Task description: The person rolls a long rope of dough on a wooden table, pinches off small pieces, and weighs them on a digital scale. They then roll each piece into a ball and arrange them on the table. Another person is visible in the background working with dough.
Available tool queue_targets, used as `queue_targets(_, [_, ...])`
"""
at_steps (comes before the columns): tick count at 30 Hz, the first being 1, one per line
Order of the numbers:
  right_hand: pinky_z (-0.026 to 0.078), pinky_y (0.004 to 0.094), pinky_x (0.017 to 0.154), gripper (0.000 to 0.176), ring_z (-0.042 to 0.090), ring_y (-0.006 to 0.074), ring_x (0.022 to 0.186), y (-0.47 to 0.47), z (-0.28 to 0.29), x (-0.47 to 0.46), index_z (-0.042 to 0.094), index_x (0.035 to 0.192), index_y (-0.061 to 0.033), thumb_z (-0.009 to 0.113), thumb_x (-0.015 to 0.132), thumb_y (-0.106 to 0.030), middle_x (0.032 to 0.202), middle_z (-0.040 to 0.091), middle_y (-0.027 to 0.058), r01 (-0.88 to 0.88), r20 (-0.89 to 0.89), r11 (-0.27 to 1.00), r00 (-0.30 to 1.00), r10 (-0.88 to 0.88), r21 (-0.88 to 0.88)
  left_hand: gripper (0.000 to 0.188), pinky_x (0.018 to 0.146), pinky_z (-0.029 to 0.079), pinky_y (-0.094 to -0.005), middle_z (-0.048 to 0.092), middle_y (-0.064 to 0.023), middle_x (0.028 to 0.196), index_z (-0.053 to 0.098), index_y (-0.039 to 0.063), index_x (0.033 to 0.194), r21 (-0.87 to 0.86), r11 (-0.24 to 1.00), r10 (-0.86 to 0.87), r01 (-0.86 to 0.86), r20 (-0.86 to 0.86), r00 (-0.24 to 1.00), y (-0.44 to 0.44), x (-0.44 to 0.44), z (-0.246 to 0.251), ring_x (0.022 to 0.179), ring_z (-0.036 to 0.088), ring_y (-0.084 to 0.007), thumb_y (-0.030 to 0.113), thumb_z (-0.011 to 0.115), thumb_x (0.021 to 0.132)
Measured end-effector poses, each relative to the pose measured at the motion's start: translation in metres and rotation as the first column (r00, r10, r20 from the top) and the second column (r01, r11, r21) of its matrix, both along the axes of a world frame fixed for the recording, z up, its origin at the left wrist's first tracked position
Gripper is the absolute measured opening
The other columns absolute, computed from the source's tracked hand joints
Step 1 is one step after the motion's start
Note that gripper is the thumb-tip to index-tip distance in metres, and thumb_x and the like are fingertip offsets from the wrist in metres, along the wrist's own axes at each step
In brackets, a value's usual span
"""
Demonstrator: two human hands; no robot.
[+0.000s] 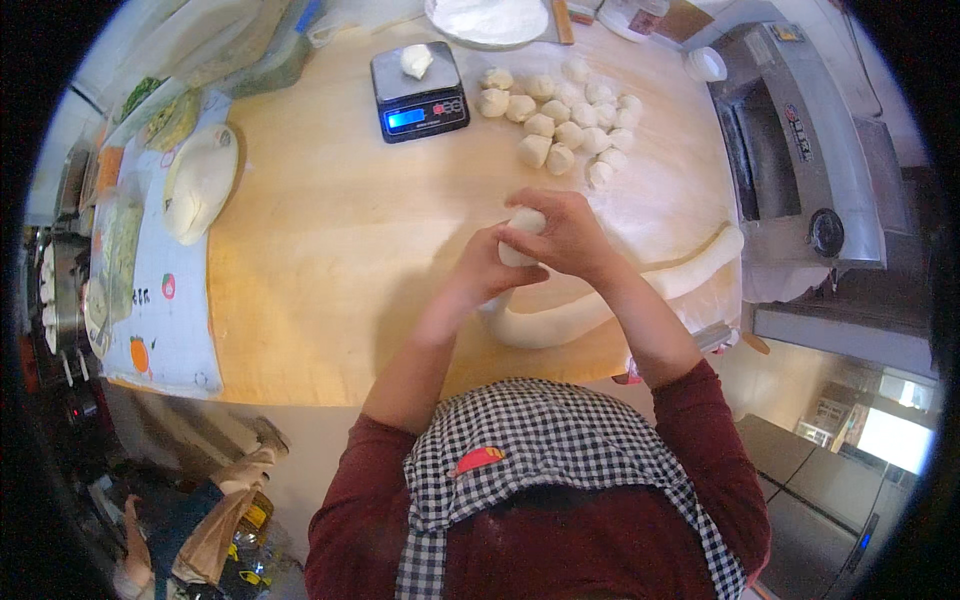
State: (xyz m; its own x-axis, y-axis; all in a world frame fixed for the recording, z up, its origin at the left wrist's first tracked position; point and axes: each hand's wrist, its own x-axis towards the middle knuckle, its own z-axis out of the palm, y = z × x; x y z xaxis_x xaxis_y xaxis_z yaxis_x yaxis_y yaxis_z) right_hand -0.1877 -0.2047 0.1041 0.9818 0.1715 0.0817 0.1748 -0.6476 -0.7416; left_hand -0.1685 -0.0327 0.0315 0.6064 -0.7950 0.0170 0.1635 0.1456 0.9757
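Note:
In front of my apron, both hands meet over the wooden work surface (300, 247). My left hand (491, 266) is wrapped around a piece of pale dough (527, 222). The fingers of my right hand (566, 229) close over the top of the same piece. A long dough rope (551, 326) curves from below my left hand, passes under my right forearm and reaches the right edge. Whether the held piece joins this rope is hidden by my hands. Beyond them lie several floured dough pieces (568, 135). A small dough lump (416, 61) rests on a digital scale (420, 94).
A bowl of white flour (487, 19) stands at the far edge. At left, an oval plate (225, 150) with dough is on a printed cloth (169, 322). A metal machine (810, 142) borders the right side. Another person's leg (217, 517) shows at lower left.

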Motion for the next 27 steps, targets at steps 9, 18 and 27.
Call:
queue_targets(9, [0.048,0.0357,0.061,0.018,0.059,0.0324,0.066,0.012,-0.027,-0.012,0.059,0.079,-0.0047,0.068,0.068,-0.015,0.071,0.060,0.0126,0.154,0.240,0.988,0.959,-0.153,0.012,0.029,0.074,0.050,-0.0303,0.063,-0.0083,0.094,0.058,0.002,0.104,0.077,0.983,0.176,-0.167,-0.665,0.726,-0.036,0.008,-0.002,0.082,0.061,-0.0171,0.025,0.046,0.091])
queue_targets(18, [0.050,0.0338,0.070,0.046,0.053,0.0286,0.102,-0.033,-0.039,0.015,0.051,0.104,-0.0058,0.072,0.066,-0.020,0.108,0.054,0.0167,0.528,0.458,0.668,0.836,-0.301,-0.525,0.038,0.064,0.052,-0.0298,0.062,-0.0096,0.081,0.059,0.006,0.085,-0.131,0.983,0.031,-0.130,-0.573,0.819,-0.032,0.018,0.008,0.062,0.060,-0.0163,0.036,0.040,0.094])
queue_targets(27, [0.049,0.0357,0.064,0.042,0.060,0.0326,0.068,0.005,-0.032,0.010,0.059,0.094,-0.0054,0.073,0.069,-0.036,0.077,0.060,0.0145,0.246,0.266,0.964,0.940,-0.213,-0.097,0.052,0.079,0.048,-0.0321,0.060,-0.0076,0.098,0.045,0.007,0.123,0.161,0.987,0.051,0.031,-0.484,0.874,-0.039,0.017,0.008,0.089,0.059,-0.0173,0.046,0.025,0.097])
